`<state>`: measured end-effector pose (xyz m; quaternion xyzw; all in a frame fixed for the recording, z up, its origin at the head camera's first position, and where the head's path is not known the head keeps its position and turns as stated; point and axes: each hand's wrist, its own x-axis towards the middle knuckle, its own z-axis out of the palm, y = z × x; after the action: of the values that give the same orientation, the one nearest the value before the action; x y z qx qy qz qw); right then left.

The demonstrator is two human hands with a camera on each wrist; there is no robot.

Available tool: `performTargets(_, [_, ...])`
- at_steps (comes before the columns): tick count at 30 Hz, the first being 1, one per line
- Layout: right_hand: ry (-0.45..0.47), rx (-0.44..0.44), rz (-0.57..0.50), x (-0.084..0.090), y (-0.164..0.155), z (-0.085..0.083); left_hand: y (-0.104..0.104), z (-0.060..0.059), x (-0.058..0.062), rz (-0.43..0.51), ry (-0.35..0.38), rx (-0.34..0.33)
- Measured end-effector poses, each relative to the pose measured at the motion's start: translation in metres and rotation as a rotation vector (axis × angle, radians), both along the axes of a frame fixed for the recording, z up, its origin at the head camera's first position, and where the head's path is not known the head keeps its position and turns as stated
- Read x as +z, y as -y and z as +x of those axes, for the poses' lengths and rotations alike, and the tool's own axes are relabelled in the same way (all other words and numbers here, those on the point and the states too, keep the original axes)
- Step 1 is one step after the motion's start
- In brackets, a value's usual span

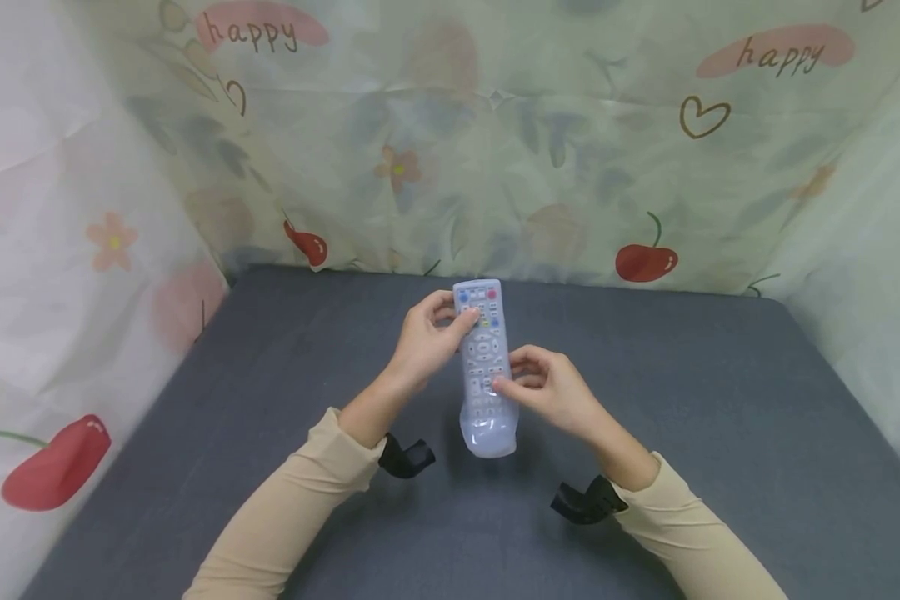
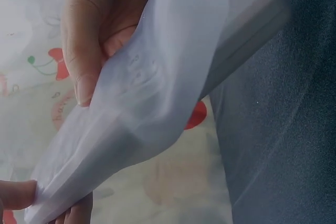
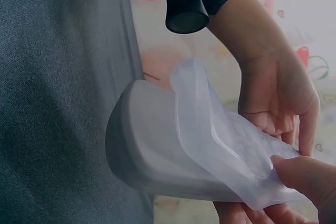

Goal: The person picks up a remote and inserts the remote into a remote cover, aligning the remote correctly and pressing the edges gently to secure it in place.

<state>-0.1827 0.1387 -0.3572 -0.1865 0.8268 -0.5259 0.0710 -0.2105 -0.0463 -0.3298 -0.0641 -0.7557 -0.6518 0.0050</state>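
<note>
A white remote control [image 1: 482, 350] in a loose translucent silicone sleeve [image 1: 487, 433] is held above the grey table [image 1: 195, 433]. My left hand [image 1: 429, 335] grips its upper part, thumb on the buttons. My right hand [image 1: 543, 385] pinches the sleeve at the remote's lower half. In the left wrist view the sleeve [image 2: 152, 103] stretches from my left fingers [image 2: 86, 40] down to my right fingertips [image 2: 18, 195]. The right wrist view shows the remote's end [image 3: 142, 140] inside the sleeve [image 3: 220, 150], with my right thumb [image 3: 307, 174] on the sleeve's edge.
A plastic sheet printed with cherries and flowers [image 1: 495, 150] walls the table at the back and both sides. Black wrist-camera mounts [image 1: 405, 457] [image 1: 587, 500] sit on both forearms. Bare grey cloth lies all around the hands.
</note>
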Motion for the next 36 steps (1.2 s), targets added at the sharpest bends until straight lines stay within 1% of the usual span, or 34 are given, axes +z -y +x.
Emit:
performTargets(4, [0.011, -0.009, 0.001, -0.001, -0.001, 0.001, 0.0, 0.001, 0.001, -0.006, 0.017, -0.028])
performTargets(9, [-0.005, -0.021, 0.009, -0.003, -0.003, 0.001, 0.003, 0.0, 0.0, -0.032, 0.063, -0.104])
performTargets(13, [-0.013, -0.046, -0.015, -0.005, -0.005, -0.001, 0.006, 0.0, -0.004, -0.063, 0.126, -0.18])
performTargets(15, [-0.017, -0.059, -0.03, -0.005, -0.006, -0.002, 0.007, 0.001, -0.008, -0.09, 0.14, -0.214])
performTargets(17, [-0.019, -0.066, -0.037, -0.006, -0.007, -0.003, 0.007, 0.002, -0.011, -0.104, 0.14, -0.235])
performTargets(22, [-0.001, -0.054, -0.046, -0.006, -0.007, -0.005, 0.007, 0.005, -0.015, -0.096, 0.119, -0.234])
performTargets(27, [0.013, -0.033, -0.05, -0.008, -0.009, -0.006, 0.007, 0.006, -0.015, -0.104, 0.106, -0.24])
performTargets(32, [0.042, 0.014, -0.035, -0.007, -0.011, -0.007, 0.006, 0.007, -0.013, -0.113, 0.096, -0.238])
performTargets(34, [0.036, 0.02, -0.028, -0.007, -0.012, -0.007, 0.006, 0.008, -0.012, -0.111, 0.101, -0.239])
performTargets(36, [0.008, 0.013, -0.017, -0.007, -0.012, -0.007, 0.005, 0.009, -0.012, -0.109, 0.101, -0.251])
